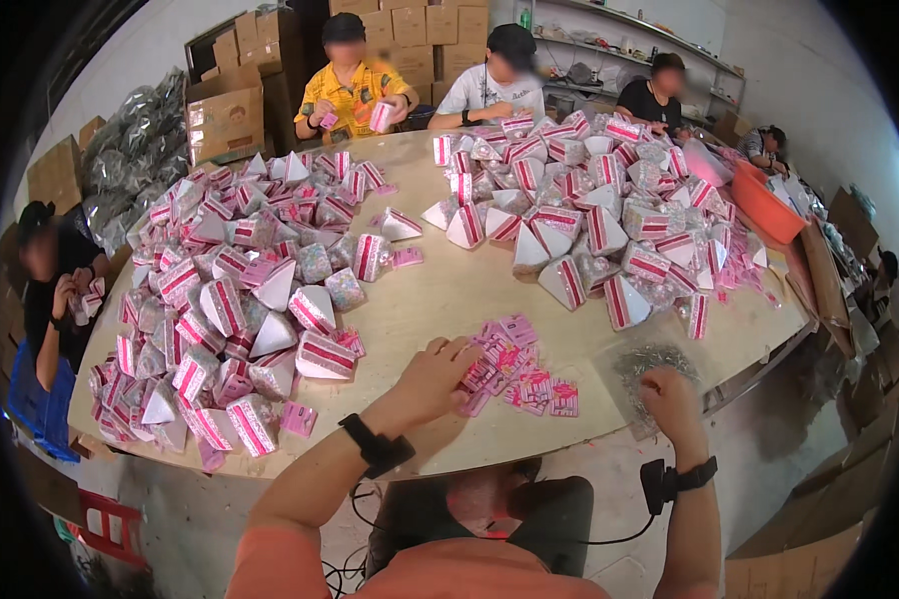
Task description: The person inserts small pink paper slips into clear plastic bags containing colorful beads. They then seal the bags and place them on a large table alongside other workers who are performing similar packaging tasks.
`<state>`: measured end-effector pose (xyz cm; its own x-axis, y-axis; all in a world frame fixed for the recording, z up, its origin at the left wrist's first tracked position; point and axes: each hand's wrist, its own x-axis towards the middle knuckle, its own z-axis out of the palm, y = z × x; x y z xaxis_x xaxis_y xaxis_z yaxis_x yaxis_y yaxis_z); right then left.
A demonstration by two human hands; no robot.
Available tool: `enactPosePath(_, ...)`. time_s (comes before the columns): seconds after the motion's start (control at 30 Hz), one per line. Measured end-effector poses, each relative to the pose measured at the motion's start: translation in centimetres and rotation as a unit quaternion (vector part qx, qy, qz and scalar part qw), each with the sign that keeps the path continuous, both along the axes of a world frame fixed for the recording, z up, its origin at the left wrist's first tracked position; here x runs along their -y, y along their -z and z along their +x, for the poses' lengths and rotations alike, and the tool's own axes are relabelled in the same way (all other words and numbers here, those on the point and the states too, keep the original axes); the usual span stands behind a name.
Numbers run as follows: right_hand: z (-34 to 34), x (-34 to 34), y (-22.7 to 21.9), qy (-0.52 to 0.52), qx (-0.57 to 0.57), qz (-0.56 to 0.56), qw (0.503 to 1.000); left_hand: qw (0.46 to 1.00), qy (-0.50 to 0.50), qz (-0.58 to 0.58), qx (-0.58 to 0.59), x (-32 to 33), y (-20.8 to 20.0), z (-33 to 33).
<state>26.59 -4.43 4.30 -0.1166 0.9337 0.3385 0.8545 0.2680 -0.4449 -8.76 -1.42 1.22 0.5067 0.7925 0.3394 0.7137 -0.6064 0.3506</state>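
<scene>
Two big heaps of cake-slice-shaped pieces, white with pink bands, cover much of the pale table [432, 295] before you: left heap [245, 265], right heap [609, 205]. Many show a clear, glossy wrap; pink cards poke out among them.

Between the heaps, close to your edge, a loose cluster of pink printed cards [517, 361] lies directly on the tabletop, some overlapping. Your left hand [436, 377] reaches over its left margin, fingers partly extended and bent at the tips; you touch the cards, but whether you grip one I cannot tell.

Right of the cards, a clear plastic sheet or bag [641, 425] lies flat, bearing a spread of thin silvery metal pieces [651, 361]. Your right hand [667, 399] is at the spread's lower right side, fingers curled inward into a loose fist; whether a piece is pinched inside is hidden.

Containers: orange tub [772, 208] tilted at the table's right side, contents unclear; translucent pink basin [704, 164] beside it, against the right heap; cardboard carton [226, 118] beyond the left heap, interior hidden; blue crate [42, 404] on the floor at far left.

Across from you, a co-worker in a yellow patterned shirt [355, 92] holds a cake slice [382, 117] in one hand.
</scene>
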Motion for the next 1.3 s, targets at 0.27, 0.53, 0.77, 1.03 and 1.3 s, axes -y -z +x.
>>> enactPosePath(0.27,0.3,-2.0,2.3,0.043,0.118,-0.082,0.989,0.997,0.028,-0.057,-0.043,-1.9,-0.3,0.2)
enactPosePath(0.53,2.7,-3.7,2.6,0.012,-0.007,0.008,1.000,0.996,0.000,-0.017,0.090,-0.6,-2.8,0.0)
enactPosePath(0.77,3.9,-4.1,1.2,0.040,-0.291,-0.008,0.956,0.959,-0.037,-0.176,0.218,1.5,-4.9,1.0)
enactPosePath(1.03,2.2,-3.0,-1.6,0.041,-0.475,-0.107,0.872,0.903,-0.003,-0.239,0.358,2.3,-3.7,1.3)
enactPosePath(1.3,-4.9,-0.2,-3.3,-0.065,-0.496,-0.145,0.854,0.653,0.099,-0.395,0.639,4.1,-4.5,2.1)
